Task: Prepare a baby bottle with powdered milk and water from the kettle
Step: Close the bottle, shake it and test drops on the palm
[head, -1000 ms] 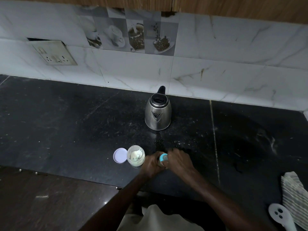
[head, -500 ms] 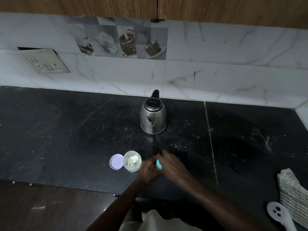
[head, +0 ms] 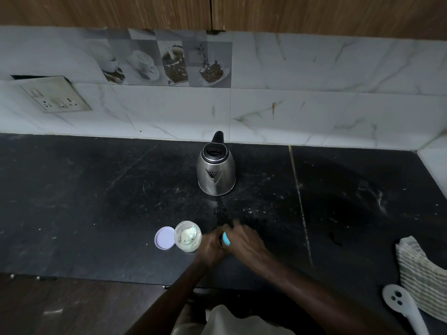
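Head view: near the front edge of the counter (head: 96, 189), my left hand (head: 210, 248) grips the bottle (head: 226, 238) to steady it; my right hand (head: 244, 240) curls round it from above, likely for twisting. The jar (head: 188, 236) stands open just left, ready for scooping; the kettle (head: 216, 172) waits toward the back edge.

Dim indoor light, dark countertop (head: 96, 201) murky, wide-angle bending at edges, soft glare on kettle (head: 216, 174)

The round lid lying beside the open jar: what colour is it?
The lid is pale lilac, seen in the head view.
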`<state>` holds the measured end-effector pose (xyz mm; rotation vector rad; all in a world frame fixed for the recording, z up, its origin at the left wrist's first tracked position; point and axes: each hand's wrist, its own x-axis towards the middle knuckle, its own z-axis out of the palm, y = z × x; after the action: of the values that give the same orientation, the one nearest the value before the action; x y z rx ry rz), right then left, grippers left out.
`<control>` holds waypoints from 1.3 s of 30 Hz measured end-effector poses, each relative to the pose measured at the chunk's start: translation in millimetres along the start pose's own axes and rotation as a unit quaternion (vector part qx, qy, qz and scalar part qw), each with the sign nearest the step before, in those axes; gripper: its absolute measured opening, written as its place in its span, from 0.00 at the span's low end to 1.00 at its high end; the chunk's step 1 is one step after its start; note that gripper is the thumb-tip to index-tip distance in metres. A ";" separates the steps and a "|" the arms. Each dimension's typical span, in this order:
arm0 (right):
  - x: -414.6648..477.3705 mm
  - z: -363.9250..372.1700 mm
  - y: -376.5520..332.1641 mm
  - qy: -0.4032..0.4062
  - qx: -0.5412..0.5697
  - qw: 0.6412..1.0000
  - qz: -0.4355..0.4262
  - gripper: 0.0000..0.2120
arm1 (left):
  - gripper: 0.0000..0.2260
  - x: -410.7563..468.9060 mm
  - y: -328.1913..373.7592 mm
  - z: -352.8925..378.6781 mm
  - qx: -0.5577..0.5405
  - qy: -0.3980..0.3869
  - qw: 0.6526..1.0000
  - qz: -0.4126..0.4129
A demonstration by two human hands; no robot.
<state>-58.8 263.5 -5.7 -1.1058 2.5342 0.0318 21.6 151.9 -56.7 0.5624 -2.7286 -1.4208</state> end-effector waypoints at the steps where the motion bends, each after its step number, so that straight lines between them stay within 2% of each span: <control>1: -0.4 1.0 0.7 0.003 -0.001 1.000 -0.002 0.18 | 0.11 -0.2 0.1 -0.1 0.000 0.002 1.000 0.004; 7: 4.7 -9.6 1.2 0.000 0.015 1.000 -0.002 0.22 | 0.14 -1.2 3.2 -1.0 0.001 0.001 1.000 -0.003; 11: 5.9 -13.9 -0.2 -0.003 0.033 0.999 0.015 0.20 | 0.13 -0.8 7.4 -5.0 -0.005 -0.013 1.000 -0.016; 15: 4.3 -8.2 -3.9 0.004 -0.001 1.000 0.027 0.20 | 0.12 -0.7 8.5 -7.1 -0.007 -0.021 1.000 -0.011; 19: 1.4 -6.6 2.7 -0.005 -0.001 1.000 -0.014 0.24 | 0.16 -2.1 7.9 -7.0 -0.003 -0.012 1.000 -0.004; 26: 7.1 -14.9 9.6 0.001 0.021 0.999 -0.049 0.20 | 0.18 -3.6 10.5 -6.6 -0.010 -0.003 1.000 -0.025; 29: 6.1 -10.6 5.4 0.014 0.040 0.999 -0.013 0.20 | 0.17 -5.0 12.1 -6.8 -0.010 0.002 0.999 -0.034; 33: 3.1 -3.9 -6.5 0.029 0.040 0.997 0.054 0.13 | 0.15 -4.6 11.7 -5.7 -0.010 0.013 0.999 -0.035; 36: 0.9 -5.9 -16.8 0.028 0.076 0.989 0.123 0.14 | 0.14 -5.5 10.7 -6.0 -0.011 0.015 0.999 -0.033; 39: 2.4 -9.9 -21.6 0.021 0.073 0.989 0.130 0.12 | 0.11 -5.0 10.8 -4.9 0.003 0.015 1.000 -0.025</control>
<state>-48.2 245.2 5.4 -0.7226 2.6538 -0.1068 23.8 155.2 -44.5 0.6517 -2.7163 -1.4021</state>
